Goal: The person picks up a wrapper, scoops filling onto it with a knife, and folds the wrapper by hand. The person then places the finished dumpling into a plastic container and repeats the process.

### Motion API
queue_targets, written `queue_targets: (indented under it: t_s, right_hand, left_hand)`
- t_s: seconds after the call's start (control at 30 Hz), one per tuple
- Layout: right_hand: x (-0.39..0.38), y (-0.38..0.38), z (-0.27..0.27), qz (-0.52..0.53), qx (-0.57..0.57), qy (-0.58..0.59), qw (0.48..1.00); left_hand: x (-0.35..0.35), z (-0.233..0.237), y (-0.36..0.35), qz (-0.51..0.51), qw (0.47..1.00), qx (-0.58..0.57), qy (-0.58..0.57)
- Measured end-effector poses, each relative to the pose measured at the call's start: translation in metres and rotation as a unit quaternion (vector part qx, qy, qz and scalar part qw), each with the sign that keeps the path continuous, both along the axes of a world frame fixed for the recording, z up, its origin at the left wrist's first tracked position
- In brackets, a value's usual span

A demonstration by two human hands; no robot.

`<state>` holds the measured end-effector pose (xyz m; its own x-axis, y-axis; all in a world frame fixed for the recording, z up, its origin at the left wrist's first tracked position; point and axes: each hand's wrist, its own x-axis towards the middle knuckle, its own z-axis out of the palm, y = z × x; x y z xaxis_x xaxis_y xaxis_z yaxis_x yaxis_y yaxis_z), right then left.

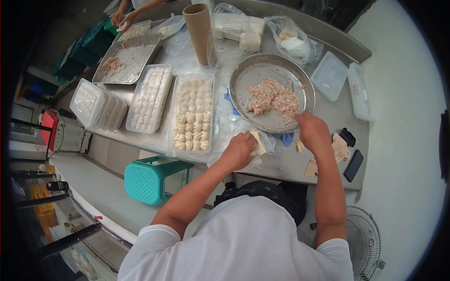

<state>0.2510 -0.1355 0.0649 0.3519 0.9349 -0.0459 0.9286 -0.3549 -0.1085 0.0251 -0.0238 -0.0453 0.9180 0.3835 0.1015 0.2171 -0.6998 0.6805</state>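
My left hand (241,151) is closed on a pale yellow dumpling wrapper (258,144) near the table's front edge. At the near right rim of a round metal pan (239,100), my right hand (313,131) is closed, its fingertips right by the pinkish minced filling (272,97); I cannot tell what it grips. Left of the pan lies a clear plastic tray (212,86) holding rows of folded dumplings (191,126). Clear plastic sheeting and a bit of blue cloth (287,139) show under and around the pan.
More filled containers (149,98) and a metal tray (145,49) with some filling stand left. A cardboard tube (199,35) stands upright behind. A phone (353,166) lies right. Another person's hands (123,19) work at the far left. A green stool (143,181) stands below the table.
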Motion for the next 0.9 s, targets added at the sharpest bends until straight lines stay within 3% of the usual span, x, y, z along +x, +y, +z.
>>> queue_targets:
  t_s: [0.07, 0.13, 0.23, 0.4, 0.47, 0.67, 0.8, 0.87, 0.9]
  right_hand:
    - [0.001, 0.007, -0.009, -0.016, 0.035, -0.001, 0.999]
    - [0.0, 0.013, -0.033, 0.054, -0.034, 0.017, 0.998]
    - [-0.005, 0.005, -0.043, 0.088, 0.002, 0.078, 0.993]
    - [0.019, -0.005, -0.021, 0.04, 0.034, 0.205, 0.977]
    - [0.02, -0.005, -0.019, 0.023, 0.055, 0.237, 0.97]
    - [0.019, -0.008, -0.047, 0.015, 0.075, 0.147, 0.986]
    - [0.007, -0.016, -0.04, -0.04, 0.134, 0.25, 0.958]
    - [0.0, -0.023, -0.038, -0.059, 0.156, 0.28, 0.945]
    - [-0.004, -0.026, -0.038, -0.066, 0.189, 0.293, 0.935]
  left_hand:
    - [0.003, -0.001, -0.002, 0.013, 1.0, 0.009, 0.016]
    - [0.004, -0.007, -0.003, 0.019, 1.0, 0.014, 0.015]
    - [0.003, 0.002, -0.004, 0.025, 0.999, 0.027, 0.004]
    - [0.003, 0.002, -0.008, 0.025, 0.998, 0.056, -0.003]
    - [0.005, -0.001, -0.007, 0.039, 0.999, 0.027, 0.0]
    - [0.001, -0.011, 0.007, 0.005, 0.997, -0.06, -0.048]
    - [0.001, -0.005, 0.008, 0.019, 0.997, -0.076, -0.025]
    - [-0.002, -0.002, 0.011, 0.16, 0.955, -0.241, -0.07]
    - [-0.005, -0.009, 0.015, 0.16, 0.955, -0.241, -0.07]
